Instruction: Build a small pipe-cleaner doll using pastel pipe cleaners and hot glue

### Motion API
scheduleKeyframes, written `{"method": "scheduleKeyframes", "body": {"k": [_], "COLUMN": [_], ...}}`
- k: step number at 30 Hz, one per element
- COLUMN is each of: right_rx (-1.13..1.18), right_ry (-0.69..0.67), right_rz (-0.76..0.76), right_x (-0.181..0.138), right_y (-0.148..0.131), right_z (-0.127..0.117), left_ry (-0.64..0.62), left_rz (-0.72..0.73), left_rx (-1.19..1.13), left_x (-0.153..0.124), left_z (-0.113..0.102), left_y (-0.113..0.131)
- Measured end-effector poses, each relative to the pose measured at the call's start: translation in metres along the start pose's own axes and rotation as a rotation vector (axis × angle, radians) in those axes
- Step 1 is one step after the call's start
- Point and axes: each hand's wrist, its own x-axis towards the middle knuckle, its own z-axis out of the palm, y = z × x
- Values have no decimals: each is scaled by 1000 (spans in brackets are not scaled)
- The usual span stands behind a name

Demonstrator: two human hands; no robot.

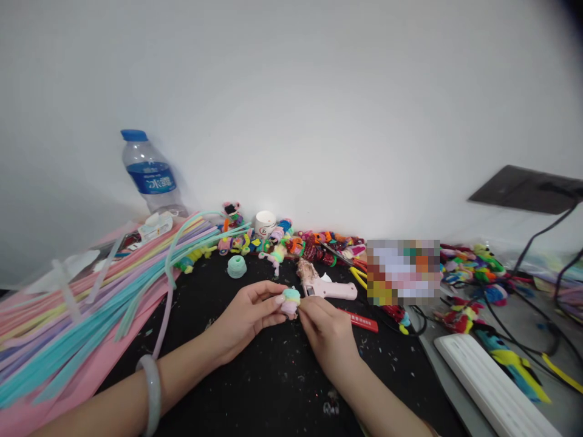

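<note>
My left hand point(248, 318) pinches a small fuzzy pastel piece point(290, 300), striped pink, green and yellow, between thumb and fingertips. My right hand point(328, 334) meets it from the right, fingers closed on the same piece's lower side. Both hands hover just above a black mat point(273, 376). A pale bangle point(152, 391) rings my left wrist. A pink glue gun point(325, 285) lies just behind my hands.
Long pastel pipe cleaners point(91, 309) fan across the left. A water bottle point(150, 176) stands at the wall. Finished colourful figures point(291, 243) line the back; a mint spool point(237, 266), red strip point(362, 320), white power strip point(489, 385) and cables point(532, 303) lie around.
</note>
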Motion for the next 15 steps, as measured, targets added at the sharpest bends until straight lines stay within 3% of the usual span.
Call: {"method": "scheduleKeyframes", "body": {"k": [15], "right_rx": [-53], "right_ry": [23], "right_rz": [-38], "right_x": [-3], "right_y": [-1], "right_z": [4], "left_ry": [1], "left_rz": [-49], "left_rx": [-216], "left_x": [4], "left_z": [-3], "left_y": [-3]}}
